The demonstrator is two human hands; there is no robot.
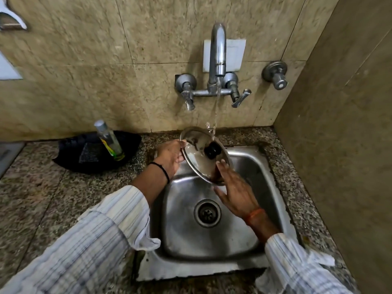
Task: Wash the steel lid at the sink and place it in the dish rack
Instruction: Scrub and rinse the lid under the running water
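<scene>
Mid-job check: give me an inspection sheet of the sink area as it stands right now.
Surface: speckled stone counter; steel sink, drain open.
Job's things: steel lid tilted under running water from the tap; dish rack not in view.
Clutter: clear bottle leaning in a black tray.
Hands: left hand grips the lid's rim; right hand open against its lower edge.
Cables: nothing seen.
Surroundings: tiled wall, extra valve.
</scene>
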